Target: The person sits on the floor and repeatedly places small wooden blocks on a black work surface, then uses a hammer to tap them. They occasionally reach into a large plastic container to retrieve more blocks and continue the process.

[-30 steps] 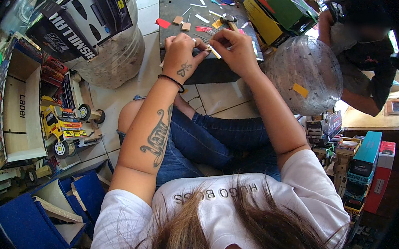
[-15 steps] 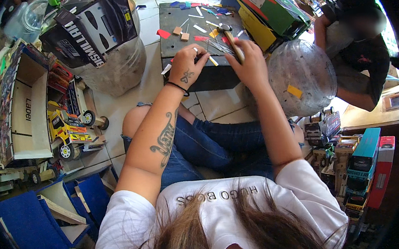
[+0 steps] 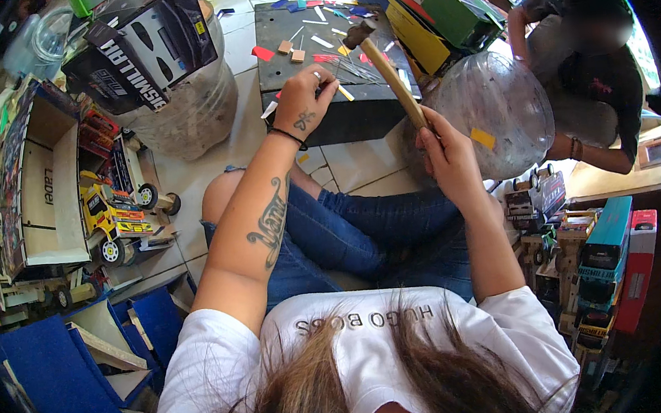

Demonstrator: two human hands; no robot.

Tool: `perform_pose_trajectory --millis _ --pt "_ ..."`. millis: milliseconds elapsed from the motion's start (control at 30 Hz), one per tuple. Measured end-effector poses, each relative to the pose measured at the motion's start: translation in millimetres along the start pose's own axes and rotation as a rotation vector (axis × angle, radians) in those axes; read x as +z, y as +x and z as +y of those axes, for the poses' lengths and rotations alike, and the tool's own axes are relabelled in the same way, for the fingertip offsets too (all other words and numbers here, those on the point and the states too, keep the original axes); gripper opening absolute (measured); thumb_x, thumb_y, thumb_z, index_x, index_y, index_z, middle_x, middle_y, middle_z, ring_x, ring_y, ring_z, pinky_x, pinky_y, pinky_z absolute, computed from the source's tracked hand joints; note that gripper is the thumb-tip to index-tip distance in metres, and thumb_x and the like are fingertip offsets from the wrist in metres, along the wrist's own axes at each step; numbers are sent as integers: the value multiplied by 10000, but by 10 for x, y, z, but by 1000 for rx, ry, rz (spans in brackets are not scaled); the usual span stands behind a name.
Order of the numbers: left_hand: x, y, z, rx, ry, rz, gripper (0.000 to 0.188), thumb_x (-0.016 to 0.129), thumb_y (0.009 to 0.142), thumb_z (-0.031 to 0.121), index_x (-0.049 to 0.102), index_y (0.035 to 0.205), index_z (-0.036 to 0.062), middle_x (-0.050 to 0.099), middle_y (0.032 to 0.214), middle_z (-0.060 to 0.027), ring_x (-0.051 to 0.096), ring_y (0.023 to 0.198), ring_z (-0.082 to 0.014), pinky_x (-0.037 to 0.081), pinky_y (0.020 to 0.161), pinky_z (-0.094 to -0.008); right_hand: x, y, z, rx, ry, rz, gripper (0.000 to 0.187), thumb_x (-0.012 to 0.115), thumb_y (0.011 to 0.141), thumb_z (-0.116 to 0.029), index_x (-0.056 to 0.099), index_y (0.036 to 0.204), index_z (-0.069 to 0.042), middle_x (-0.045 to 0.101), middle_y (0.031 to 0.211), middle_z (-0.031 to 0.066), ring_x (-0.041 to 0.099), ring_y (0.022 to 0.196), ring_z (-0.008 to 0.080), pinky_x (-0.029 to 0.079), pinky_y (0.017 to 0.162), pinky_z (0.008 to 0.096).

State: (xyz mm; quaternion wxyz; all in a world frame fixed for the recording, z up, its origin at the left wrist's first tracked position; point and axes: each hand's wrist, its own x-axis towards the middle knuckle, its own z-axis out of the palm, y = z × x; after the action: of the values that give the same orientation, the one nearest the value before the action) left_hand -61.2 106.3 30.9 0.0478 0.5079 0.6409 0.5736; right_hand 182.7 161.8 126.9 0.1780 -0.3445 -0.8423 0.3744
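Note:
My right hand (image 3: 448, 150) is wrapped round the wooden handle of a hammer (image 3: 391, 77). The hammer tilts up and away, its metal head above the far part of a low black box (image 3: 346, 118). Over the near left part of that box, my left hand (image 3: 307, 102) is closed in a pinch; whatever its fingertips hold is too small to make out. Beside the left hand a narrow yellow-and-white strip (image 3: 345, 93) lies at the box's near edge. Thin metal rods (image 3: 358, 70) lie in a loose bunch on top, beyond two small wooden blocks (image 3: 298, 56) and a red scrap (image 3: 262, 53).
A clear plastic-wrapped drum (image 3: 497, 129) stands right of the box, with a co-worker (image 3: 585, 58) seated behind it. On the left, a wrapped bundle (image 3: 190, 124) carries a black printed panel (image 3: 145, 49). Toy trucks (image 3: 111, 218) and blue wooden parts (image 3: 63, 387) crowd the left side.
The hammer has come up off the box into my right hand, which has drawn back to the right and toward me. My left hand stays pinched at nearly the same place.

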Motion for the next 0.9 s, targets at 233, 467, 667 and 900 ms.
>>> perform_pose_trajectory --millis 233,467,667,900 --pt "4 8 -14 95 67 6 103 686 809 80 629 813 -6 644 815 -131 652 760 -282 506 679 -344 -104 -147 -323 -244 -339 91 332 504 948 -129 516 1273 -64 617 1010 211 613 881 415 498 767 447" --pt "14 -4 -11 101 58 13 94 679 811 68 624 806 -8 638 817 -132 652 762 -282 506 682 -342 -124 -167 -327 -252 -357 83 318 506 943 -128 536 1252 -60 618 1003 204 617 881 407 498 767 444" --pt "4 -9 -12 109 67 2 91 677 813 67 627 839 -5 638 815 -127 652 756 -275 508 682 -336 -110 -163 -292 -269 -338 100 314 517 935 -119 546 1242 -59 624 1006 201 619 882 404 497 763 437" --pt "-7 9 17 97 59 10 79 661 838 86 640 851 11 643 813 -131 650 737 -262 506 669 -345 -102 -178 -225 -189 -247 90 307 529 933 -124 554 1232 -59 628 1032 221 623 919 402 498 788 432"
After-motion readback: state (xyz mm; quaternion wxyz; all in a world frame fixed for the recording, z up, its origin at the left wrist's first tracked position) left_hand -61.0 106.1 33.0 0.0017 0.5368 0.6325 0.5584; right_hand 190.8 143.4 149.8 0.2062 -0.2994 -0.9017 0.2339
